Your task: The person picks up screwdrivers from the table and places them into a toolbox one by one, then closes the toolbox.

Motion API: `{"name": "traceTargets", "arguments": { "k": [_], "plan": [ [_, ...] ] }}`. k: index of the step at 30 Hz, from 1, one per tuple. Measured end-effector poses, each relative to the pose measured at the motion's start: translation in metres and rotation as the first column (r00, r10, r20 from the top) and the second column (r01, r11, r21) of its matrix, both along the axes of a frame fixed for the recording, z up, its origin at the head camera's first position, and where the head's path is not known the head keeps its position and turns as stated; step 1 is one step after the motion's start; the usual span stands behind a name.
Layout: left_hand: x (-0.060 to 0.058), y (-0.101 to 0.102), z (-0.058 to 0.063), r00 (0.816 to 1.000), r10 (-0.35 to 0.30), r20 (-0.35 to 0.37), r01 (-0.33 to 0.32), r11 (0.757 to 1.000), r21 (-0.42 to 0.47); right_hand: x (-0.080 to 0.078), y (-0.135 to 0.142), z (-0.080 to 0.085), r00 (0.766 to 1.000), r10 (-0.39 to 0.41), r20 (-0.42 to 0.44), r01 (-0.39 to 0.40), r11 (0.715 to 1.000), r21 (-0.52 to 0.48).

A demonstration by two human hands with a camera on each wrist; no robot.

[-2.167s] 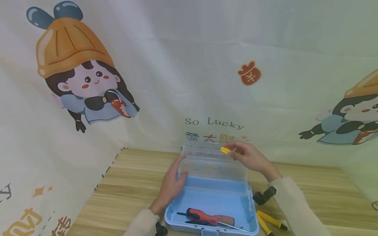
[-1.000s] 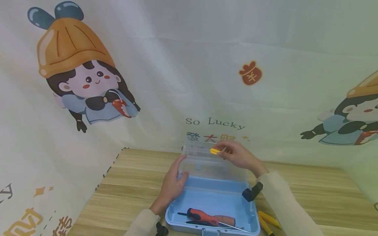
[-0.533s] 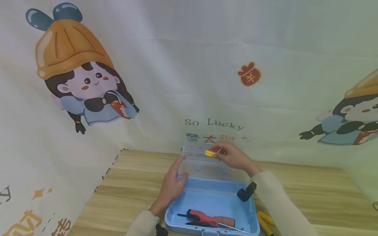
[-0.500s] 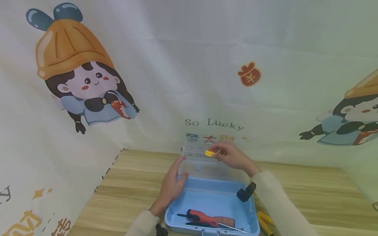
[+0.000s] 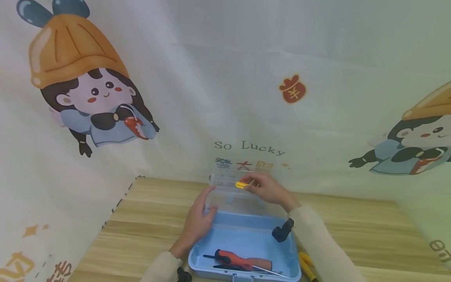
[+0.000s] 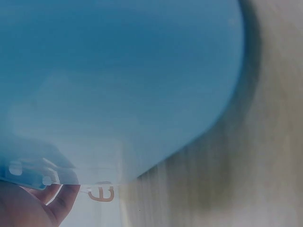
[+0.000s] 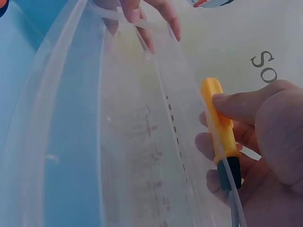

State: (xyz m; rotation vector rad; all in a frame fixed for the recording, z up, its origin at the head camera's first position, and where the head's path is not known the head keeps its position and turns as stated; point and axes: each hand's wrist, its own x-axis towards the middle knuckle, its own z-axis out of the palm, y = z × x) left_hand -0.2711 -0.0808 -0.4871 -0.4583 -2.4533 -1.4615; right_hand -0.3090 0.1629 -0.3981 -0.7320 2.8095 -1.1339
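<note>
My right hand (image 5: 269,189) pinches a yellow-handled screwdriver (image 7: 218,111) between thumb and fingers. In the right wrist view, its black collar and thin grey shaft show below the yellow handle. The hand is at the clear lid (image 5: 225,201) of a light blue toolbox (image 5: 246,235), which stands raised. My left hand (image 5: 196,219) grips the lid's left edge; its fingers (image 7: 163,14) also show at the top of the right wrist view. Inside the box lie a red and black screwdriver (image 5: 232,259) and a brown-handled tool (image 5: 260,263), partly covered.
Yellow-handled pliers (image 5: 307,266) lie on the wooden table (image 5: 141,227) right of the box, partly hidden by the right sleeve (image 5: 322,241). A printed cloth wall (image 5: 211,98) stands close behind the lid. The box's latch (image 5: 242,277) faces me.
My right hand has moved left across the lid with the yellow-handled screwdriver. My left hand keeps its grip on the lid. The head view has shifted slightly.
</note>
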Motion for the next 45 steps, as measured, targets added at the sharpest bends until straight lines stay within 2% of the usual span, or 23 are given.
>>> {"name": "traceTargets", "arguments": {
  "k": [8,23,45],
  "plan": [
    [-0.0022,-0.0045,0.0028,1.0,-0.001,-0.019,0.0,1.0,-0.012,0.0003,-0.0037,-0.0025,1.0,0.001,0.006,-0.001,1.0,0.002],
    [0.0013,-0.0015,-0.0004,1.0,-0.024,0.013,0.024,1.0,-0.006,0.0026,-0.0012,-0.0101,0.999,-0.016,0.032,0.016,1.0,0.011],
    [-0.0025,-0.0004,-0.0004,1.0,-0.031,0.004,0.031,0.999,-0.018,-0.0012,0.0002,-0.007,0.999,-0.006,0.039,0.004,0.999,0.045]
  ]
}}
